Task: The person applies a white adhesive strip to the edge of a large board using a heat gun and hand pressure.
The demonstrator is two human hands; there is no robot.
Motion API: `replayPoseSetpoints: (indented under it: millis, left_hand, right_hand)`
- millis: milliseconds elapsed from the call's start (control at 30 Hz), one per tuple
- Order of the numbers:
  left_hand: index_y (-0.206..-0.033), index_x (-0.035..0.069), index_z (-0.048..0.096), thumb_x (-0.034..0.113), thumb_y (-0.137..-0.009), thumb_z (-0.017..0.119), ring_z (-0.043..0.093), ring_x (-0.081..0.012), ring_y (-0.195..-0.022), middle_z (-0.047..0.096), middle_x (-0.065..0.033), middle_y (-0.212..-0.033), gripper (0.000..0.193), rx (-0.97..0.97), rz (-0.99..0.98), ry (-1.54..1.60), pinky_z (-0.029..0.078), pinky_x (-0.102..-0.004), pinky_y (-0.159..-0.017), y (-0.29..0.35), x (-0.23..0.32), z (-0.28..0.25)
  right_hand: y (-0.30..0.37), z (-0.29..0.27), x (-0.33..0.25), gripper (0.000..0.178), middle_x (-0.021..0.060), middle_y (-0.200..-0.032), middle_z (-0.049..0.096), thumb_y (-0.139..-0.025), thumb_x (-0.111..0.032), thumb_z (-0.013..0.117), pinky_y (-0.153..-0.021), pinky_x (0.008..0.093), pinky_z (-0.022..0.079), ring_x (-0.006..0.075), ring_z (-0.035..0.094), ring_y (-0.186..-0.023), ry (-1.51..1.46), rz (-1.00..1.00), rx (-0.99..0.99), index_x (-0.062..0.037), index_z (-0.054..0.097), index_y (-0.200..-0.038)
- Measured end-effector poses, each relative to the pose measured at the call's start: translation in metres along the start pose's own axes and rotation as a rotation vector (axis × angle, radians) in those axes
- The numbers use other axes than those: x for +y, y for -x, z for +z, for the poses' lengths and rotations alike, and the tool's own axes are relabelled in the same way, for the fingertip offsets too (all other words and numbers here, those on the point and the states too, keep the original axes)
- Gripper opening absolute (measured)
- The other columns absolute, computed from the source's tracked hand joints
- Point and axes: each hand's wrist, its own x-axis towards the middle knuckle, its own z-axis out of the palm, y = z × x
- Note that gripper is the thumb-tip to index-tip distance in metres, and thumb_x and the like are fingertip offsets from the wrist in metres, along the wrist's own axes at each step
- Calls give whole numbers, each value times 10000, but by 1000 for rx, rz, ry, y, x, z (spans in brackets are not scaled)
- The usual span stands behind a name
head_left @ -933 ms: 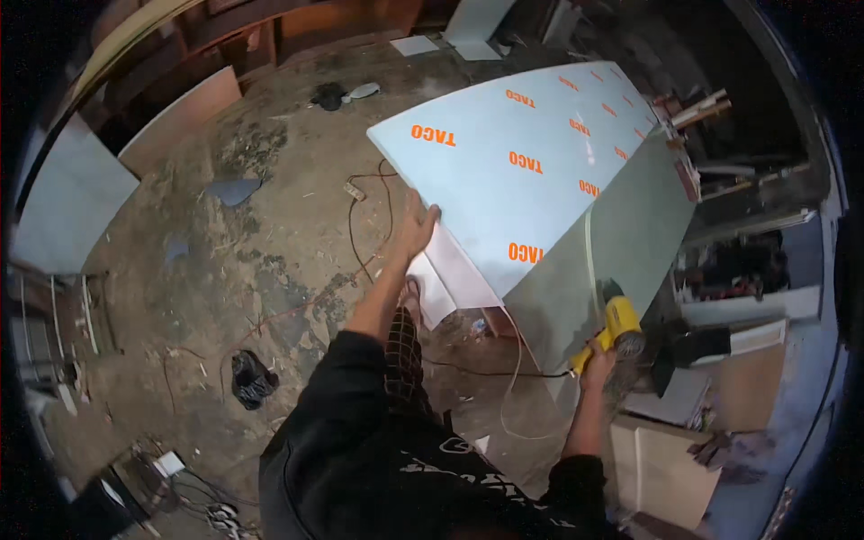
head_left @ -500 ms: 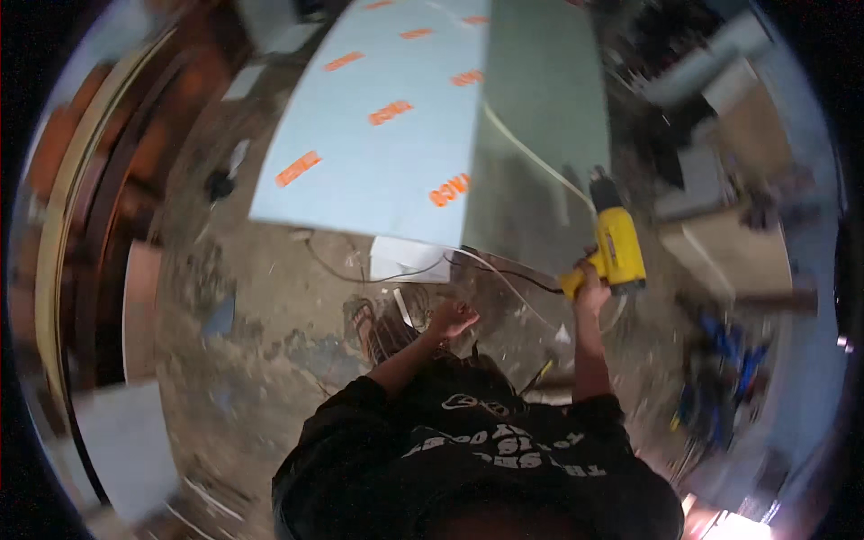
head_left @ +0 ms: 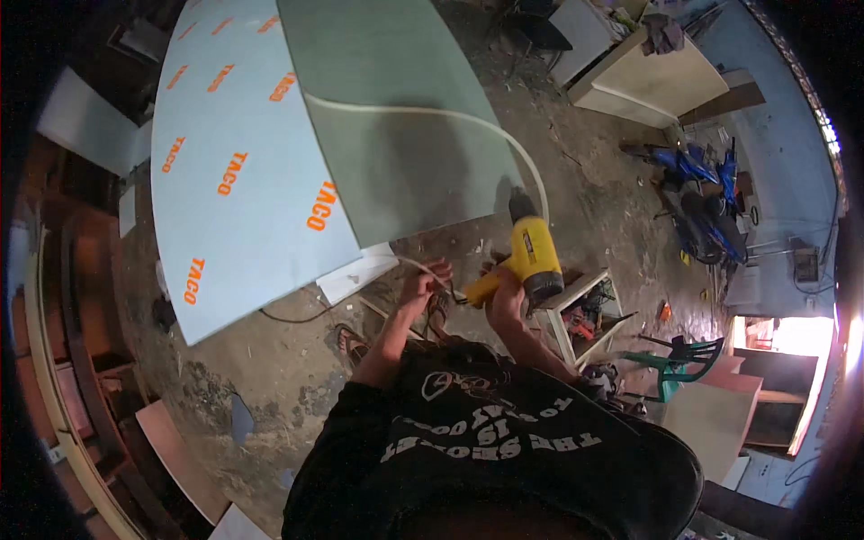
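My right hand (head_left: 506, 292) is wrapped round the handle of a yellow heat gun (head_left: 533, 250). Its black nozzle points away from me, beside the near right corner of a large board (head_left: 405, 144) with a grey-green face. A white sheet with orange print (head_left: 236, 108) covers the board's left part. A pale flexible strip (head_left: 432, 110) curves over the board and down behind the heat gun. Just left of the handle is my left hand (head_left: 418, 288), its fingers bent where a thin pale band and the dark cord pass; which one it grips, I cannot make out.
A wooden open-fronted box (head_left: 589, 319) holding tools stands right of my right forearm. Further right are a green chair (head_left: 670, 364) and a blue motorbike (head_left: 697, 193). A cream cabinet (head_left: 643, 76) is at the far right. Brown wooden frames (head_left: 81, 342) line the left side.
The view has turned rightward, so the board sits further left and slanted. The heat gun has come closer to my body, and my left hand has moved up beside its handle and cord.
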Motion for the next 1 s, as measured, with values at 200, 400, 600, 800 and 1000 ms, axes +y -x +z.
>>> replayPoseSetpoints:
  millis: [200,400,600,800,1000]
  left_hand:
    - [-1244,8,549,59,-903,513,617,-163,-912,642,-90,-1059,346,5,-134,-360,513,-283,-796,21,10,21]
    - [-1170,27,596,178,-904,593,585,-128,-855,640,-43,-959,307,8,30,-781,497,-296,-778,18,-13,27]
    - [-953,43,593,321,-877,644,530,-129,-697,601,-31,-792,293,316,-97,-866,434,-294,-636,34,-2,49]
    - [-826,34,644,366,-871,625,596,-179,-700,633,-39,-730,336,358,42,-1020,464,-339,-631,20,-17,76]
    - [-1102,-17,569,376,-861,637,648,-306,-860,660,-187,-944,466,470,208,-1191,497,-409,-751,22,-14,90]
  right_hand:
    - [-27,17,-35,287,66,-1030,544,-858,-129,623,-764,433,476,230,563,-914,-205,390,301,-74,486,-1104]
    - [-91,-10,29,277,67,-948,508,-870,-205,626,-659,461,467,230,545,-818,-122,660,317,-71,476,-1059]
    - [-100,22,69,277,59,-835,487,-874,-300,620,-608,438,472,209,529,-707,104,925,26,-67,502,-963]
    - [-123,12,110,294,31,-794,498,-862,-387,645,-595,390,473,176,528,-662,329,1161,-417,-111,556,-911]
    - [-140,15,81,665,84,-907,664,-872,-667,433,-660,327,526,183,595,-649,808,1050,-1089,-76,585,-1137]
